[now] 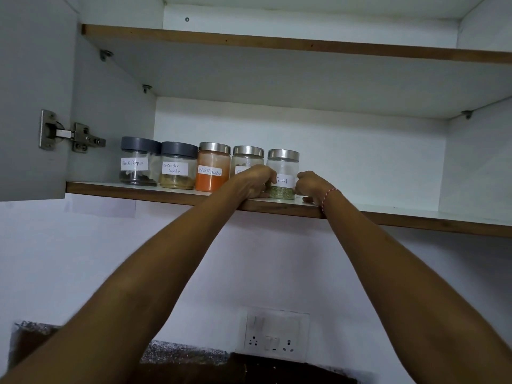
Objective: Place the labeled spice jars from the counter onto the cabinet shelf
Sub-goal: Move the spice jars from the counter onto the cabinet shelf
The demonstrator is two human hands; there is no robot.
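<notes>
A clear fennel jar [282,176] with a steel lid is being gripped by the left hand [256,180] at nine o'clock and the right hand [310,187] at three, standing on the smooth white shelf [415,214]; it should be nudged beside the row, label forward

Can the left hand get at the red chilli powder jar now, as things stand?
Probably yes. The left hand is at the fennel jar, and the red chilli powder jar stands two places left at the shelf front, unobstructed.
</notes>
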